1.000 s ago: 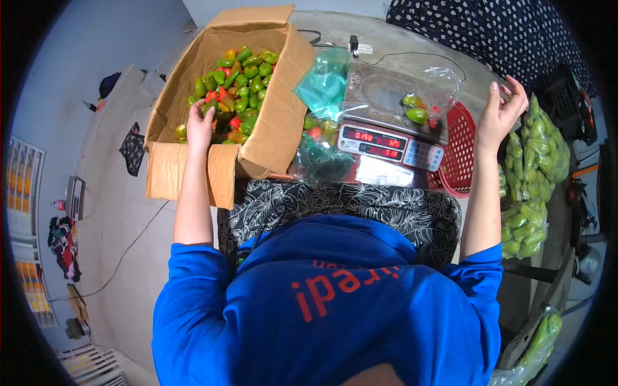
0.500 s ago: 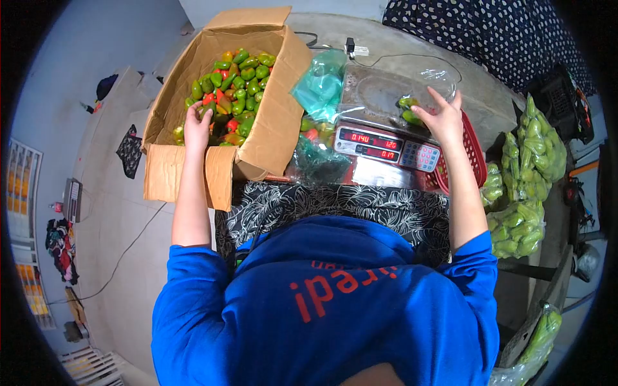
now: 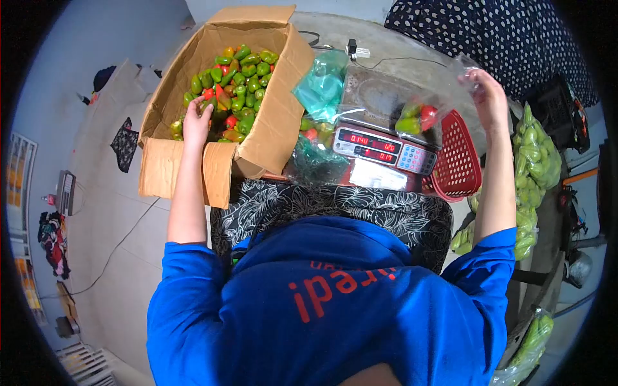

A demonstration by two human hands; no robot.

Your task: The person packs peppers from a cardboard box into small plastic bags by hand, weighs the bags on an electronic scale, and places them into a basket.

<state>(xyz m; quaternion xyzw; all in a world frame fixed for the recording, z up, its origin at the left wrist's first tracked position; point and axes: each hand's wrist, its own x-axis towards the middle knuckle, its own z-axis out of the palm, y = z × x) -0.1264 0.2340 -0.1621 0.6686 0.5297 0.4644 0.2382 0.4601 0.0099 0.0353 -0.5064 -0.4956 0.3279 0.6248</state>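
My left hand point(image 3: 197, 118) reaches into the cardboard box point(image 3: 278, 119), thumb and fingers apart among the peppers point(image 3: 239, 90). These are mostly green, some red or orange, and its fingertips are partly lost among them. On the far right, my right hand point(image 3: 487, 93) is closed on the gathered top of a clear plastic bag. In the bag's lower part, green peppers point(image 3: 408, 123) and a red pepper point(image 3: 428, 117) hang tilted at the right edge of the weighing scale point(image 3: 370, 90). Its display point(image 3: 370, 145) is lit with red digits.
A red plastic basket point(image 3: 458, 161) stands right of the scale. Teal plastic bags point(image 3: 320, 80) lie between box and scale. Bags of green produce point(image 3: 539, 151) stand at the right. A dark patterned cloth point(image 3: 476, 38) covers the back right.
My right hand has moved right and away from the scale, pulling the bag's top with it and stretching the bag. The left hand has stayed in the box.
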